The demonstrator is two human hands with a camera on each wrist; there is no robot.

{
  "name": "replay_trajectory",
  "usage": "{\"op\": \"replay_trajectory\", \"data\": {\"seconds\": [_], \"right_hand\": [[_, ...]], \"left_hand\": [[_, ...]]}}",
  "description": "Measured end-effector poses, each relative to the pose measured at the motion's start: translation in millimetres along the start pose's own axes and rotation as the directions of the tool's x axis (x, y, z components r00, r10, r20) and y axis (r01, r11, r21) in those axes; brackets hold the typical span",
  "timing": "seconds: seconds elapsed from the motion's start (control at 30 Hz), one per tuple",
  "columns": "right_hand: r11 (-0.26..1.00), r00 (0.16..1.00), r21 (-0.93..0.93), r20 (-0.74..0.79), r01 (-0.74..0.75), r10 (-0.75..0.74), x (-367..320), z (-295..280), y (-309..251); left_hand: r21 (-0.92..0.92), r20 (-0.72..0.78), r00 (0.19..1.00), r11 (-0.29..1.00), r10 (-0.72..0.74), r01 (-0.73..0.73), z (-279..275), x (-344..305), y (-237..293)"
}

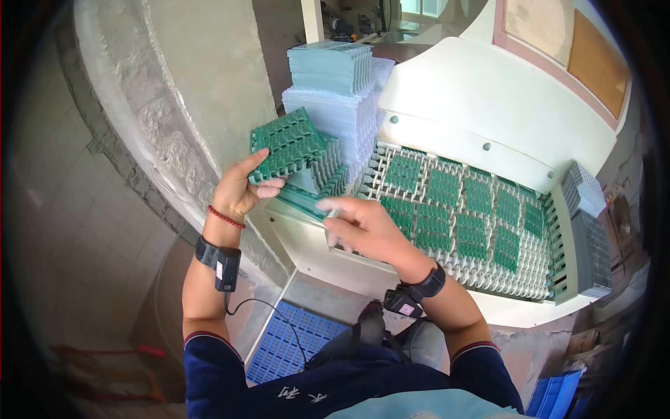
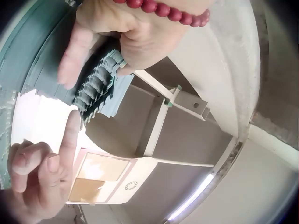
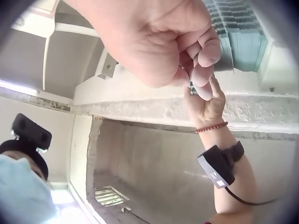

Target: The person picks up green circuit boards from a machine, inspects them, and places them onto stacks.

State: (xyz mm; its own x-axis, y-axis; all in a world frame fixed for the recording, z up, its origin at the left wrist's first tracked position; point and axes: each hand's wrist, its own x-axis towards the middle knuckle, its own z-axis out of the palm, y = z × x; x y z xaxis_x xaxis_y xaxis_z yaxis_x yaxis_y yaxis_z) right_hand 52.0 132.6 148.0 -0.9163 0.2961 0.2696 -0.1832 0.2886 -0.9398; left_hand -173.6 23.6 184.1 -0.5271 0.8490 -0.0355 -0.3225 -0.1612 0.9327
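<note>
My left hand (image 1: 241, 183) grips a small stack of green circuit boards (image 1: 287, 145), thumb over the top face and fingers beneath. The boards are tilted and overlap a lower pile of green boards (image 1: 333, 174). In the left wrist view their notched edges (image 2: 98, 86) show beside the fingers. Just right of the stack is my right hand (image 1: 370, 227), bent at the knuckles with nothing visible in it. In the left wrist view its index finger (image 2: 71, 133) is stretched toward the board edges while the other fingers bend inward.
Several green boards (image 1: 443, 187) lie in rows on the white roller conveyor (image 1: 520, 279) to the right. Tall pale blue stacks (image 1: 328, 112) stand behind the held boards. Grey stacked pieces (image 1: 590, 244) sit at the conveyor's far right. A concrete wall (image 1: 209, 77) borders the left side.
</note>
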Motion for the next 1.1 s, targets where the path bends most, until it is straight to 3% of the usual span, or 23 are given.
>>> {"op": "replay_trajectory", "data": {"seconds": [0.07, 0.13, 0.23, 0.37, 0.4, 0.47, 0.53, 0.6, 0.63, 0.7, 0.73, 0.9, 0.97, 1.0, 1.03, 1.1], "right_hand": [[0.998, 0.998, 0.037, -0.001, -0.059, 0.059, -12.2, -16.0, 5.3], [0.987, 0.974, 0.096, -0.177, -0.128, 0.143, -26.0, -29.0, 10.3], [0.983, 0.945, 0.179, -0.313, -0.040, 0.095, -40.4, -47.6, 18.4], [0.947, 0.950, 0.318, -0.309, 0.054, 0.049, -60.8, -53.4, 14.1], [0.981, 0.973, 0.172, -0.225, 0.087, -0.047, -78.0, -45.6, 2.8], [0.970, 0.985, 0.224, -0.161, 0.091, -0.055, -100.6, -39.1, -12.5], [0.957, 0.993, 0.274, -0.102, 0.089, -0.064, -121.2, -36.4, -10.6], [0.952, 0.959, 0.234, -0.154, -0.197, 0.237, -144.6, -36.2, -3.2], [0.950, 0.953, 0.239, -0.179, -0.200, 0.245, -154.2, -36.5, 6.2], [0.896, 0.907, 0.278, -0.146, -0.347, 0.396, -173.2, -37.7, 33.0], [0.907, 0.928, 0.376, -0.231, -0.192, 0.293, -178.6, -33.4, 37.3], [0.914, 0.892, 0.377, -0.349, -0.148, 0.288, -210.9, -32.4, 49.1], [0.966, 0.901, 0.223, -0.380, -0.131, 0.210, -217.9, -30.1, 53.8], [0.993, 0.887, 0.052, -0.447, -0.107, 0.119, -218.0, -29.9, 57.2], [0.992, 0.877, 0.051, -0.464, -0.113, 0.124, -222.1, -31.1, 53.6], [0.915, 0.785, 0.121, -0.479, -0.385, 0.393, -227.2, -34.6, 37.8]], "left_hand": [[-0.008, 0.016, 0.999, 0.999, 0.039, -0.039, -1.2, -8.2, -4.9], [-0.015, -0.003, 0.994, 0.994, 0.110, -0.110, 6.9, -20.3, -12.4], [-0.013, 0.045, 0.990, 0.991, 0.132, -0.131, 30.5, -53.4, -22.6], [-0.020, 0.153, 0.981, 0.993, 0.120, -0.118, 59.8, -81.8, -47.5], [-0.019, 0.159, 0.981, 0.994, 0.113, -0.111, 72.2, -88.1, -63.8], [-0.063, 0.136, 0.955, 0.964, 0.265, -0.259, 95.2, -99.0, -102.2], [-0.147, 0.265, 0.952, 0.982, 0.155, -0.119, 99.2, -100.1, -124.0], [-0.165, 0.329, 0.941, 0.986, 0.081, -0.027, 106.0, -95.6, -144.3], [-0.143, 0.300, 0.953, 0.990, 0.036, 0.008, 108.5, -91.8, -158.1], [-0.111, 0.307, 0.951, 0.991, -0.034, 0.072, 115.3, -90.4, -178.2], [-0.091, 0.339, 0.938, 0.990, -0.069, 0.105, 118.5, -91.1, -186.0], [-0.131, 0.394, 0.900, 0.958, -0.186, 0.255, 131.3, -92.1, -220.7], [-0.181, 0.424, 0.875, 0.925, -0.234, 0.335, 132.5, -90.7, -230.1], [-0.265, 0.475, 0.845, 0.876, -0.245, 0.403, 132.6, -90.1, -234.0], [-0.341, 0.522, 0.815, 0.816, -0.249, 0.468, 133.7, -89.9, -238.2], [-0.352, 0.527, 0.808, 0.797, -0.263, 0.490, 138.5, -90.7, -247.5]]}}
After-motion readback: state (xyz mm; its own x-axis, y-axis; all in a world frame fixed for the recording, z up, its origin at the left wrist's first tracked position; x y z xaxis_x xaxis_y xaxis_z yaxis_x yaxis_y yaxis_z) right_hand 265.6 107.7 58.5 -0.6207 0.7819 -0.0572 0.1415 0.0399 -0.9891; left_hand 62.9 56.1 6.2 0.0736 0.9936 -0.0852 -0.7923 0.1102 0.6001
